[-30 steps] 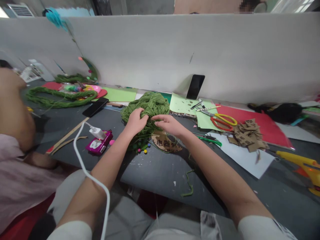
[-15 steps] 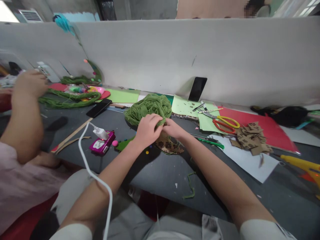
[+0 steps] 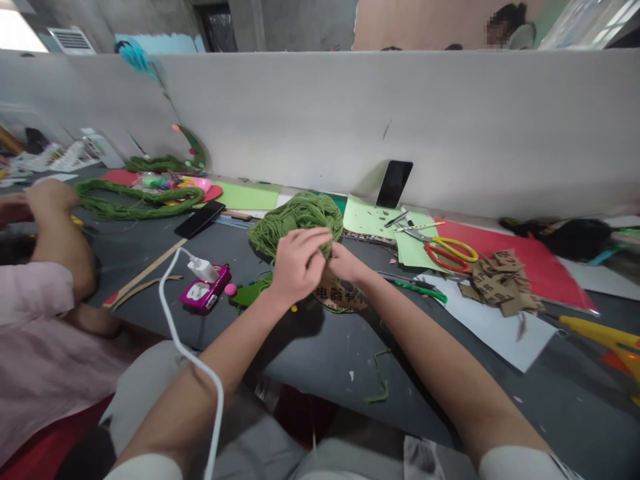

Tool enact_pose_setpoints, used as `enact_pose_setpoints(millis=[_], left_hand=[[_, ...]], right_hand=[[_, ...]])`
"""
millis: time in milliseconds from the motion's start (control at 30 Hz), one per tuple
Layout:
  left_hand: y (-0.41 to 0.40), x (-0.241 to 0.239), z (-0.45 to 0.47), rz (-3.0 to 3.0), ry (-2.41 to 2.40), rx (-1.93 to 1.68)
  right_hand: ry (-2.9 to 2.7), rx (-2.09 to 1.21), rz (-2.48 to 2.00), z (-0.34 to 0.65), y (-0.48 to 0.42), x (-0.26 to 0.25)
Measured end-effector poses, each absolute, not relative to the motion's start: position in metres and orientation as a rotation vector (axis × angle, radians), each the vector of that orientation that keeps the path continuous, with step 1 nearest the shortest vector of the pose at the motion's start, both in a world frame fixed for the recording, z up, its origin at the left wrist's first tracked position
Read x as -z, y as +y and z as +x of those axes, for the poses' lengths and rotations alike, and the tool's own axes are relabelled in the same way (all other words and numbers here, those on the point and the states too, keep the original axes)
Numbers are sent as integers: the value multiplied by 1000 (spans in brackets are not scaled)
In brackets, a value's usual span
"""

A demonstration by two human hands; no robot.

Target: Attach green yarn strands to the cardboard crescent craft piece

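Observation:
A loose bundle of green yarn [image 3: 295, 217] lies on the dark table [image 3: 310, 340] in front of me. My left hand [image 3: 297, 263] is raised just before the bundle, fingers bent and pinching green strands. My right hand [image 3: 346, 261] sits close behind it, fingers closed on the same yarn, partly hidden by the left hand. Under both hands lies a brown cardboard piece [image 3: 340, 297] with printed characters, beside a green felt shape [image 3: 250, 292] and small coloured pompoms.
Yellow-and-red scissors [image 3: 450, 250] rest on green paper at the right, near cardboard scraps [image 3: 500, 283] and a yellow glue gun [image 3: 605, 333]. A pink charger [image 3: 205, 293] with a white cable lies left. A person in a pink sleeve [image 3: 35, 293] works at the left. A phone [image 3: 394, 183] leans on the partition.
My hands drew together from apart on the yarn bundle and lifted slightly toward me, holding strands. The person at the left lowered an arm onto the table.

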State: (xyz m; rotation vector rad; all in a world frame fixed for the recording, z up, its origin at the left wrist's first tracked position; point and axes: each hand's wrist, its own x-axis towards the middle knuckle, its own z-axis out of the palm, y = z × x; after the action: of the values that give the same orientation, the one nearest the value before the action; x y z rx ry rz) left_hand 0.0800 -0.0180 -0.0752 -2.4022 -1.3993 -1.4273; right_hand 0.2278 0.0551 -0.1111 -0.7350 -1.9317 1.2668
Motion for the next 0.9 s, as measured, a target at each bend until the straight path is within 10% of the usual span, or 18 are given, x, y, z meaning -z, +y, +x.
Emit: enact_pose_setpoints(millis=[233, 467, 900], left_hand=[[29, 105, 36, -2175, -2004, 1492], [8, 98, 49, -2324, -1766, 632], [-1, 89, 47, -2511, -1615, 506]], right_hand=[[-1878, -1498, -874, 224, 48, 106], [-1840, -1533, -943, 228, 50, 109], [-1330, -1894, -970, 230, 56, 103]])
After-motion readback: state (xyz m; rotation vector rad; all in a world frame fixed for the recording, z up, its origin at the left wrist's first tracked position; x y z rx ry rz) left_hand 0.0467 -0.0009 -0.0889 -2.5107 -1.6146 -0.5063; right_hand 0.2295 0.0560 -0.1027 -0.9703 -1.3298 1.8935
